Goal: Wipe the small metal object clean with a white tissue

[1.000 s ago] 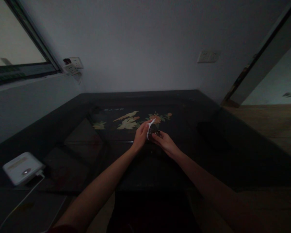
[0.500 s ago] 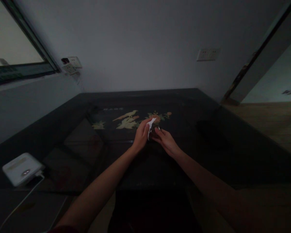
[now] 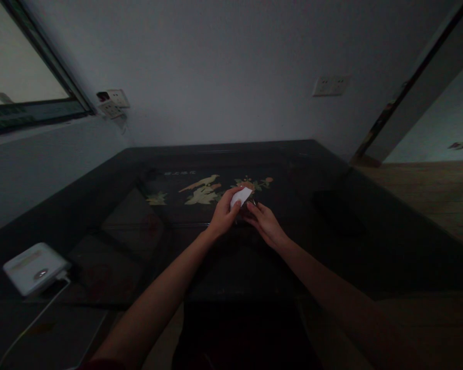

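Both my hands meet over the middle of the dark table (image 3: 231,272). My left hand (image 3: 224,210) pinches a small white piece of paper or cloth (image 3: 241,196), its thumb pressed on the near side. My right hand (image 3: 268,223) is closed on a small dark, shiny object (image 3: 245,207), thumb on top. The dim light and my fingers hide most of that object, so its kind cannot be made out. The white piece lies against it or just over it.
A white box-shaped device (image 3: 36,267) with a white cable (image 3: 34,321) stands at the table's left. A dark flat item (image 3: 337,213) lies at right. Bird and flower decoration (image 3: 202,192) marks the tabletop. Wall sockets (image 3: 331,86) are behind; a window (image 3: 21,61) is at left.
The white piece has turned and now shows a broader flat face, covering more of the dark object. My left thumb has shifted slightly right onto it. My right hand has barely moved.
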A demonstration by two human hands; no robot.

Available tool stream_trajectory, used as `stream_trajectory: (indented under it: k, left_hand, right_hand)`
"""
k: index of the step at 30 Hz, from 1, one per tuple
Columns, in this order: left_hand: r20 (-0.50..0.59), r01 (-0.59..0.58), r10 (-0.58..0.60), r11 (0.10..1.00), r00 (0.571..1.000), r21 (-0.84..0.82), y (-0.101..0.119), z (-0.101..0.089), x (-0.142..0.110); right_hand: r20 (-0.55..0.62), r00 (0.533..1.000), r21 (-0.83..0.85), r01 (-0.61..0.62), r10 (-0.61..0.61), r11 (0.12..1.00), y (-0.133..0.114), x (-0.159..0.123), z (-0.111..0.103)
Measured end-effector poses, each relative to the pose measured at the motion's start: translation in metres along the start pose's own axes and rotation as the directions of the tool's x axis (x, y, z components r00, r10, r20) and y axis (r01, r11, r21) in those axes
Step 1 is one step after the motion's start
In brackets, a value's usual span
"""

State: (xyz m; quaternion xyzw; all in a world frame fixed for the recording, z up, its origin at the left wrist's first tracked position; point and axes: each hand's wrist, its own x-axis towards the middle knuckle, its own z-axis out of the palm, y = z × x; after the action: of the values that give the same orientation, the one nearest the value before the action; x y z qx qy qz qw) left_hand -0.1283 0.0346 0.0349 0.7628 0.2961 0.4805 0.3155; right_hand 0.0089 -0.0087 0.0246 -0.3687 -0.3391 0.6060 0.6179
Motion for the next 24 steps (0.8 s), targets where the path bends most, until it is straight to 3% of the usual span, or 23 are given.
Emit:
stream_trajectory:
  k: [3, 9, 14, 17, 21, 24]
  left_hand:
    - [-0.007, 0.013, -0.013, 1.000, 1.000, 0.004, 0.001, 0.002, -0.002]
    - [-0.145, 0.062, -0.064, 0.998, 0.987, -0.018, 0.002, 0.013, -0.007]
    - [-0.136, -0.053, 0.068, 0.992, 0.988, 0.113, 0.001, 0.015, -0.009]
    - [-0.148, -0.070, 0.084, 0.993, 0.985, 0.096, 0.003, 0.014, -0.008]
    - [-0.200, 0.070, -0.093, 0.990, 0.975, -0.119, 0.004, 0.014, -0.007]
    - [-0.194, 0.211, -0.295, 0.907, 0.936, -0.363, -0.003, 0.016, -0.004]
  right_hand:
    - [0.005, 1.000, 0.005, -0.012, 0.011, 1.000, -0.001, -0.001, 0.001]
    - [-0.032, 0.998, 0.040, -0.058, 0.060, 0.998, 0.005, 0.000, 0.001]
    - [-0.037, 0.999, 0.047, -0.034, 0.035, 0.998, 0.011, 0.003, -0.001]
    - [-0.038, 0.999, 0.024, -0.017, 0.018, 1.000, 0.011, 0.003, -0.001]
    - [-0.048, 0.999, -0.017, -0.004, 0.004, 1.000, 0.010, 0.001, -0.001]
    - [-0.034, 0.999, -0.033, -0.014, 0.013, 0.999, 0.009, 0.000, -0.001]
